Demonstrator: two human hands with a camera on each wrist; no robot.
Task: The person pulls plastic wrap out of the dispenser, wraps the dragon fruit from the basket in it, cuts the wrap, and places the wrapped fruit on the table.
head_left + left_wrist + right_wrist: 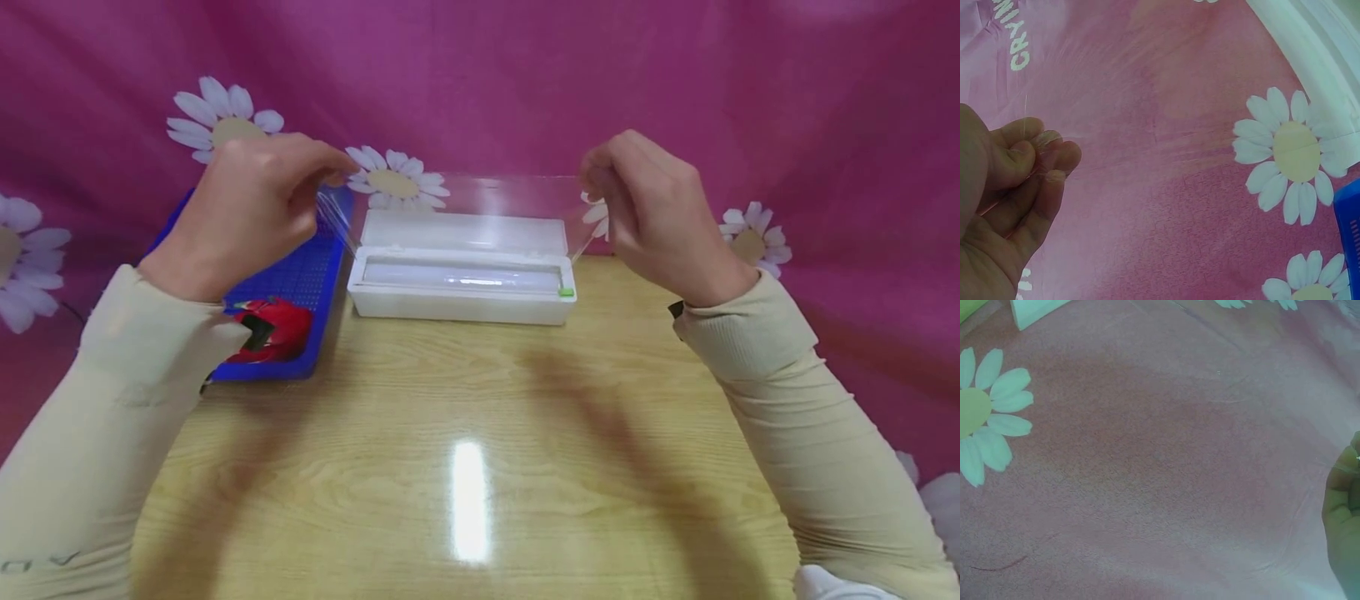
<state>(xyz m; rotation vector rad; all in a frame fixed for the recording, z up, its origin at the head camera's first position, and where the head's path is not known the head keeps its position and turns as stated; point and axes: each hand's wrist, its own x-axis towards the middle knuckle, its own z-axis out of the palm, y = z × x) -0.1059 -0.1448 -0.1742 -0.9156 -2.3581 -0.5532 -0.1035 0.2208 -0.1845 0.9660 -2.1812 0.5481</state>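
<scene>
The left hand (pixel 251 208) pinches the far left corner of a sheet of cling film (pixel 457 196), drawn up from the white dispenser box (pixel 461 287) at the table's (pixel 465 433) far middle; the right hand (pixel 652 212) pinches the right corner, seemingly to hold the sheet taut. A blue tray (pixel 303 279) sits left. The left wrist view shows fingertips (pixel 1047 140) closed on film; the right wrist view shows only a sliver of the hand, its grip hidden there
</scene>
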